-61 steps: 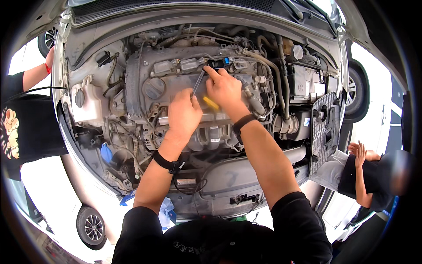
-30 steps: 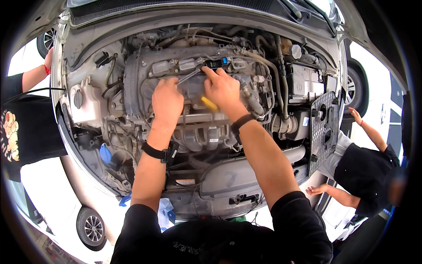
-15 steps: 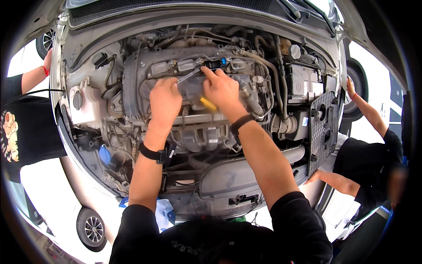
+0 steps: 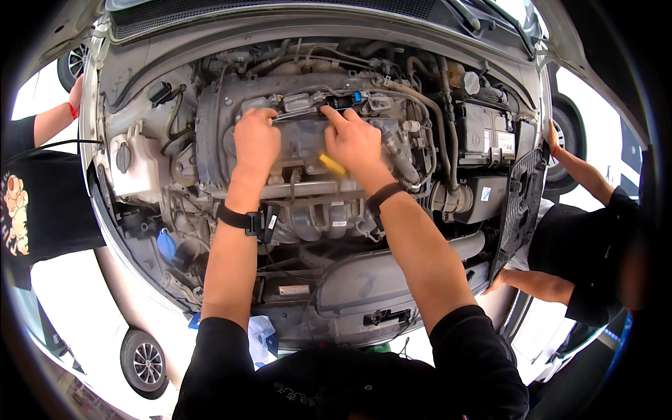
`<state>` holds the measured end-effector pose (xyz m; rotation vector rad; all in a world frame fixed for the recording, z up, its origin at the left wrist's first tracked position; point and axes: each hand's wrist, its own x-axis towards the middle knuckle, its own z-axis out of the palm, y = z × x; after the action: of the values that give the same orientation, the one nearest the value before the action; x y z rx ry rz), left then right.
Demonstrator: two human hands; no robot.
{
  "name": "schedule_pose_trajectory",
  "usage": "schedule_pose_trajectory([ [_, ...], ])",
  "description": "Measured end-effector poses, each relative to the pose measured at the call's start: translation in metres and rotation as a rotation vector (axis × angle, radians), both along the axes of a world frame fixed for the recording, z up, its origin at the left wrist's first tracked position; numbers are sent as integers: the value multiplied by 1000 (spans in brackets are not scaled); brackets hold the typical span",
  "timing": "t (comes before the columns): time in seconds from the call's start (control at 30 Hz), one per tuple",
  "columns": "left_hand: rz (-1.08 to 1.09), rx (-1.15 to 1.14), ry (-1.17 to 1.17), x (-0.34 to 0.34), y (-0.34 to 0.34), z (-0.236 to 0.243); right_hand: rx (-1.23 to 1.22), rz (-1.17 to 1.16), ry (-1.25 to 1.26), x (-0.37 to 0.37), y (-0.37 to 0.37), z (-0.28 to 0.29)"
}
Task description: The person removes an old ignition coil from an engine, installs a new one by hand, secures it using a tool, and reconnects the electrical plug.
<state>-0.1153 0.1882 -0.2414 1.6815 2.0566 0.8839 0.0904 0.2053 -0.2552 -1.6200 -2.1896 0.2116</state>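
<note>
In the head view my left hand (image 4: pixel 257 140) pinches a slim metal tool (image 4: pixel 297 114), which lies nearly level along the top of the engine (image 4: pixel 210 119). My right hand (image 4: pixel 350 140) has its index finger at the tool's far end, other fingers curled and partly hidden, beside a black ignition coil with a blue connector (image 4: pixel 341 102). A blurred yellow object (image 4: pixel 332 165) lies just below my right hand; I cannot make out what it is. Grey coil housings (image 4: pixel 295 102) sit along the cover near both hands.
A battery (image 4: pixel 483 129) and tilted black grid-like panel (image 4: pixel 518 203) are at right, where a co-worker (image 4: pixel 574 245) has both hands at the car's edge. Another person's hand (image 4: pixel 73 98) rests at the left edge, near a washer reservoir (image 4: pixel 140 164). Hoses (image 4: pixel 441 105) cross the bay.
My left hand has moved up and left, swinging the tool from steep to nearly level. My right hand stays put. The co-worker at right has put both hands on the car's edge; the panel tilts more.
</note>
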Motion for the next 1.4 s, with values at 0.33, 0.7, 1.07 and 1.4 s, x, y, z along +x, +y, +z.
schedule_pose_trajectory([
  [0.33,-8,33,-116,43,-50,18,7,-15,-7,1,0,-2],
  [0.7,14,25,2,7,-9,-3,7,2,3,0,0,-1],
  [1.07,-5,39,-81,34,-46,17,-19,-11,-14,1,-1,1],
  [1.4,-29,29,43,11,-17,7,-8,-5,-7,2,-1,0],
])
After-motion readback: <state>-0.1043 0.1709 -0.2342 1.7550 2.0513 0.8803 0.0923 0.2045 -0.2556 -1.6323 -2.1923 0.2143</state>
